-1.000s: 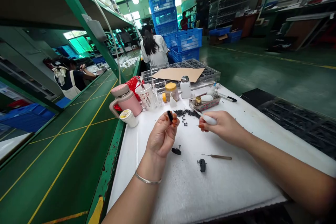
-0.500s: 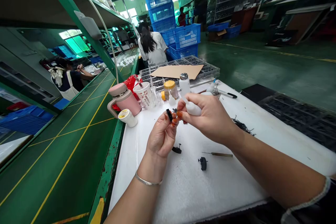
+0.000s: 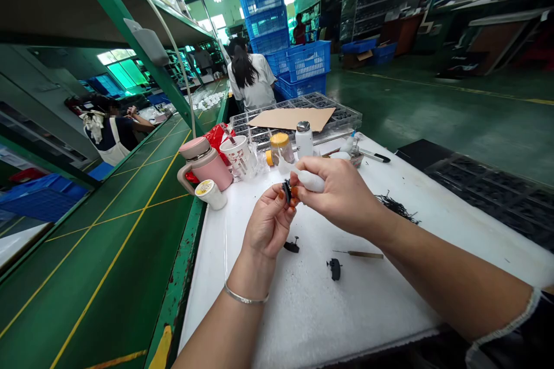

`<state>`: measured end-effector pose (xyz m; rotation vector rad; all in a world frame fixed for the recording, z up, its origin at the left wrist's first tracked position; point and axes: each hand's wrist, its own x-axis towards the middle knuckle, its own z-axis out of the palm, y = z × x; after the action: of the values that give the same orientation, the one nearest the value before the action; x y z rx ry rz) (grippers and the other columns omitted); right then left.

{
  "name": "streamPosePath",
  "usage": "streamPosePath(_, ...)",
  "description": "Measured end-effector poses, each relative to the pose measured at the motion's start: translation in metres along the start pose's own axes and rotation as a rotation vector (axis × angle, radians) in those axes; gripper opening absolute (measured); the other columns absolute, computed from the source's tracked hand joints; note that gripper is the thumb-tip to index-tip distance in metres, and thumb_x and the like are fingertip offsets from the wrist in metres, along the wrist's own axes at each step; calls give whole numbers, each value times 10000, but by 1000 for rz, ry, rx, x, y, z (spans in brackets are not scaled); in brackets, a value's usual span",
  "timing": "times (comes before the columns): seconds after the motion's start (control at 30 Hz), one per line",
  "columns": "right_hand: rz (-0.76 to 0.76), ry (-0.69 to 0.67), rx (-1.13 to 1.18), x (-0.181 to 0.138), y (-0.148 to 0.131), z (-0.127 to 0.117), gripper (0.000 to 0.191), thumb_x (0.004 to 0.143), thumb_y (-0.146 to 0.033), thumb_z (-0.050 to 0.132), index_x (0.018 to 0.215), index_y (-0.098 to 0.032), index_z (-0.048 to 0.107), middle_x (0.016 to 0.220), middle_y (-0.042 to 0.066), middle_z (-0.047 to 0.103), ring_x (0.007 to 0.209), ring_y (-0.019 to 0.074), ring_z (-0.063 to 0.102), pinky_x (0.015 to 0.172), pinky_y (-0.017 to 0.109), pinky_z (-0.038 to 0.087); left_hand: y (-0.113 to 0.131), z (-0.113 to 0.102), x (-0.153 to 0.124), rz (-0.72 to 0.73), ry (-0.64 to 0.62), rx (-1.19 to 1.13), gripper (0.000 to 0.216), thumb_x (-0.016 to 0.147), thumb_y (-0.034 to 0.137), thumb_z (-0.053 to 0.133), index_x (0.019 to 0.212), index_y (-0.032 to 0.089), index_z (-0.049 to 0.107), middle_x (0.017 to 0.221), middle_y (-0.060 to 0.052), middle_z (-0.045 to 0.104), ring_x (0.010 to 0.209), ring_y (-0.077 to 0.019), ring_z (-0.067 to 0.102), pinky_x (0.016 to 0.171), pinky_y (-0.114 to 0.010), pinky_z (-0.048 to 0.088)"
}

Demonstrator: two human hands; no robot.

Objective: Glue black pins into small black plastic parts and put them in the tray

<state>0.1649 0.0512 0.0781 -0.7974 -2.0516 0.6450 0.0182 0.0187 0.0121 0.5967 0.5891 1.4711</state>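
Observation:
My left hand (image 3: 267, 223) is raised over the white table (image 3: 372, 311) and pinches a small black part (image 3: 286, 189) between thumb and fingertips. My right hand (image 3: 341, 193) is closed round a white-handled tool (image 3: 310, 180), and its fingertips meet the black part. Two more small black parts (image 3: 291, 246) (image 3: 333, 269) lie on the table below my hands. A thin brown-handled pick (image 3: 359, 254) lies beside them.
A pink mug (image 3: 206, 165), a printed cup (image 3: 237, 154), a small round tin (image 3: 210, 192), jars and a white bottle (image 3: 304, 138) stand at the table's far end. Trays under cardboard (image 3: 292, 118) lie behind them. Black strands (image 3: 396, 206) lie right. Other people work at the left and ahead.
My right hand has moved left from the pile of small black rings to meet my left hand, bringing the white tool against the black part. My left hand stayed in place.

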Motion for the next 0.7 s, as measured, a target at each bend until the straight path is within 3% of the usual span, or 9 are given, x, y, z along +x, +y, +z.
streamPosePath(0.27,25,-28,-68,-1,3,0,75,723,-104,579,727,-175,605,652,-22,612,613,118,529,560,226,324,3,2,1,97,69,239,224,643,208,832,766,110,672,719,-29,645,613,-70,594,543,-111,500)
streamPosePath(0.5,69,-183,229,1,13,-3,97,741,-101,574,782,-182,541,620,-40,588,559,116,554,565,230,398,7,-1,1,10,12,239,245,615,226,851,706,93,666,677,-48,636,613,-82,591,518,-112,471)
streamPosePath(0.7,51,-147,254,-4,19,-1,74,762,-128,601,794,-176,555,613,-41,579,580,116,545,582,232,412,9,-1,0,0,35,250,230,623,207,839,746,110,669,725,-45,648,627,-81,590,548,-127,483)
